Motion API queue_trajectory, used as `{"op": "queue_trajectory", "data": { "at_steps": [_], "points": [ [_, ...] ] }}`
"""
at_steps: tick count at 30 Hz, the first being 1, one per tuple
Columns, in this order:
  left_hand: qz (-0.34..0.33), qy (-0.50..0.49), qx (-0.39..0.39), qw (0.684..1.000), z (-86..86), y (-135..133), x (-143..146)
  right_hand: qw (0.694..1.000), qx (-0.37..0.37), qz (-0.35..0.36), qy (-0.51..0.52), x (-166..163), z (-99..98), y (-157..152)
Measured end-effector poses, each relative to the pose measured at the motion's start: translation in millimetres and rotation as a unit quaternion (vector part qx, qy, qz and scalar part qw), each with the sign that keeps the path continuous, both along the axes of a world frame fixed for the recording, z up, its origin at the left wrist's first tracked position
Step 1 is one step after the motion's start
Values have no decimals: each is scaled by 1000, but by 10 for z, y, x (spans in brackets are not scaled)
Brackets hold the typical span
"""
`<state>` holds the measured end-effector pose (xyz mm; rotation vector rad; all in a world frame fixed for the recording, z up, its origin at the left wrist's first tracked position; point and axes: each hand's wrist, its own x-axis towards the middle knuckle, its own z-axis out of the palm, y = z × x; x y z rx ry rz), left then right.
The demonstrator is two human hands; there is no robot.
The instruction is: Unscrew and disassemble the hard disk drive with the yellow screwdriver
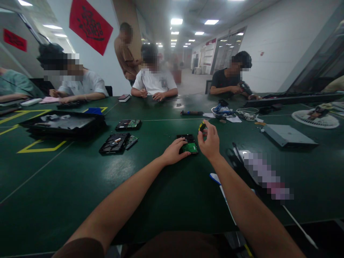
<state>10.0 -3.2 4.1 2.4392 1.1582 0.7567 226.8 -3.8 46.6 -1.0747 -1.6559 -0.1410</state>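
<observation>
A hard drive (191, 147) with a green circuit board lies on the dark green table in front of me. My left hand (175, 150) grips it from the left side, thumb at its near edge and fingers over its far part. My right hand (210, 141) is raised just to the right of the drive. Its closed fingers hold a black and yellow screwdriver (201, 125) by the handle; the shaft cannot be made out. Left of the hands lie a second drive (128, 124), a black open drive casing (114, 143) and a loose circuit board (132, 142).
A black tray (34, 123) stands at the left. A dark cylindrical tool (191, 113), a small bowl (222, 114) of odds and ends, a grey metal box (290, 135) and a white fan grille (329, 123) lie across the right. Several people sit along the far side.
</observation>
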Motion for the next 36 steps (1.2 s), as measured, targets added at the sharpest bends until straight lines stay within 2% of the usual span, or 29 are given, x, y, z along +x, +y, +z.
{"op": "queue_trajectory", "data": {
  "at_steps": [7, 18, 36],
  "points": [
    [-1, -2, -8, 1000, 25, -15, -3, 1000, -14, 9, 13, 9, -19, 13],
    [-5, -5, 4, 1000, -43, 23, -2, 1000, -20, -1, 6, 4, -10, 4],
    [0, 4, 3, 1000, -1, -10, -9, 998, -59, -6, 1, -7, 35, -42]
  ]
}}
